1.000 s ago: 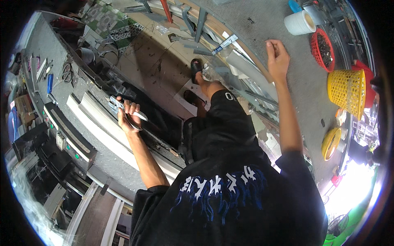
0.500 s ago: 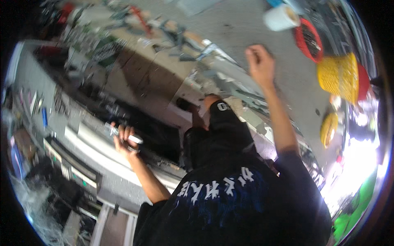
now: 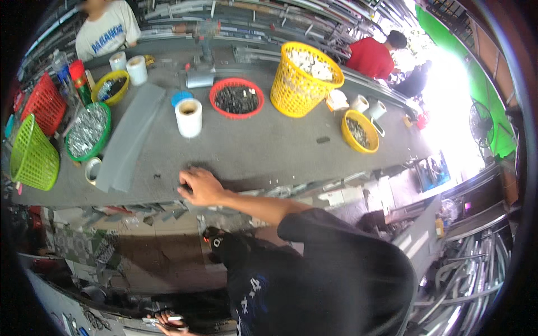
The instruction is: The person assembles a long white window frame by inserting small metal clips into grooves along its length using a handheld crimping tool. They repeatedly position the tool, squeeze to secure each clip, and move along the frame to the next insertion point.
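At the bottom edge the left hand (image 3: 171, 323) grips a small tool (image 3: 162, 320). The right hand (image 3: 200, 186) lies knuckles-up on the workbench (image 3: 269, 145) at its near edge; whether it grasps anything cannot be told. Bare bench surrounds it. Farther off stand a white roll (image 3: 189, 117), red bowl (image 3: 236, 98) and yellow basket (image 3: 305, 78).

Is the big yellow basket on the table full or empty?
Full: small white pieces are heaped to the rim of the yellow basket.

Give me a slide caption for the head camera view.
Right hand resting on a grey workbench, near a white tape roll and round red plastic basket.
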Motion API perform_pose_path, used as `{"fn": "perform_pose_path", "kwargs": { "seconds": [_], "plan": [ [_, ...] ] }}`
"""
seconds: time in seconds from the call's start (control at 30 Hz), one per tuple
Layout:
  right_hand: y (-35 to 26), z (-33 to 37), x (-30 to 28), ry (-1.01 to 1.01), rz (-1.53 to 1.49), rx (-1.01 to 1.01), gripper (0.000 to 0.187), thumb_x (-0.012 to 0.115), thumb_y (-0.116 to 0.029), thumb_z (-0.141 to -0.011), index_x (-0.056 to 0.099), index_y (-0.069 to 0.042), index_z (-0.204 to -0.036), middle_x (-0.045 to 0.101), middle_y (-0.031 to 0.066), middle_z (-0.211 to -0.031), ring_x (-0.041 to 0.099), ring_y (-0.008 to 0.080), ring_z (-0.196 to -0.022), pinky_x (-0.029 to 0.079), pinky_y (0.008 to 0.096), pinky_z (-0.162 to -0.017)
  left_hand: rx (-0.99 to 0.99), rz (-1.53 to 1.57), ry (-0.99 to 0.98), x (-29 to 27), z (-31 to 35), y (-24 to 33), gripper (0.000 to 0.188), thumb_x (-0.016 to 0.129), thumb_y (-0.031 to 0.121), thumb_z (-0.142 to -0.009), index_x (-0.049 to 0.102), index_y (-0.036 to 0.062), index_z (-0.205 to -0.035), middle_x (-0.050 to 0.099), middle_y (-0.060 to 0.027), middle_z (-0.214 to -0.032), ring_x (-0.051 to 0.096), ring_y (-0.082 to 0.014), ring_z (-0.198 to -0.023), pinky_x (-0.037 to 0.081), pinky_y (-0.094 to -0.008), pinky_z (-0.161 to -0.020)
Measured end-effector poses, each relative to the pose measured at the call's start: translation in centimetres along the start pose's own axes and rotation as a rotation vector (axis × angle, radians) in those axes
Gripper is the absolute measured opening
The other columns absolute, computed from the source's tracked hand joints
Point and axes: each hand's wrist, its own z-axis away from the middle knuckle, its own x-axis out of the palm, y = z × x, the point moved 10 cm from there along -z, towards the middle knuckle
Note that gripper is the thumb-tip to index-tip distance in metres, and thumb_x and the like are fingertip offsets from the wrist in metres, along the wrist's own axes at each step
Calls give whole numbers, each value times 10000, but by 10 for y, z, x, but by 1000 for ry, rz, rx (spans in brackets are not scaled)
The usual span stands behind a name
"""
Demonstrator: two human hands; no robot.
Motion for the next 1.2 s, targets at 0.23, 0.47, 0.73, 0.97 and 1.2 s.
{"fn": "perform_pose_path", "kwargs": {
  "seconds": [0.23, 0.47, 0.73, 0.97, 1.2],
  "plan": [
    [-1, 1, -3, 56, 23, -70, 265, 666, -247, -871, 514, -43, -945, 618, 127, -864, 607, 334, -900, 467, 468, -821, -13, -104, 53, 35, -4, -9, 595, 517, 453, -974, 462, 98, -1448, 571, -83, -1185, 558, -210, -998, 474, -337, -877],
    [-5, 4, -4, 60, 43, -80, 275, 650, -264, -887, 493, -54, -968, 632, 123, -920, 609, 324, -920, 470, 455, -821, -35, -209, 61, 36, -12, -22, 599, 534, 463, -964, 480, 99, -1437, 567, -74, -1186, 549, -202, -988, 463, -326, -859],
    [-16, 13, -17, 146, -245, -194, 167, 653, -231, -887, 608, -72, -866, 601, 126, -699, 612, 330, -666, 476, 430, -610, -111, -280, 259, 56, 12, 2, 594, 631, 471, -908, 555, 123, -1384, 537, 18, -962, 462, -101, -776, 427, -277, -652],
    [-88, 129, 127, -815, -533, -278, 196, 669, -206, -917, 613, -31, -983, 638, 102, -764, 646, 246, -707, 512, 378, -657, -178, -69, 283, 170, 100, -42, 349, 696, 215, -920, 603, 29, -1201, 497, 15, -657, 507, -112, -532, 494, -310, -482],
    [-71, 264, 205, -1796, -726, 284, 648, 553, -494, -977, 328, -73, -1417, 508, 85, -1221, 516, 171, -982, 468, 347, -878, -159, -179, 371, 185, 171, -89, 456, 486, 467, -1012, 599, 31, -945, 560, -22, -726, 538, -113, -651, 478, -303, -591]
  ]
}}
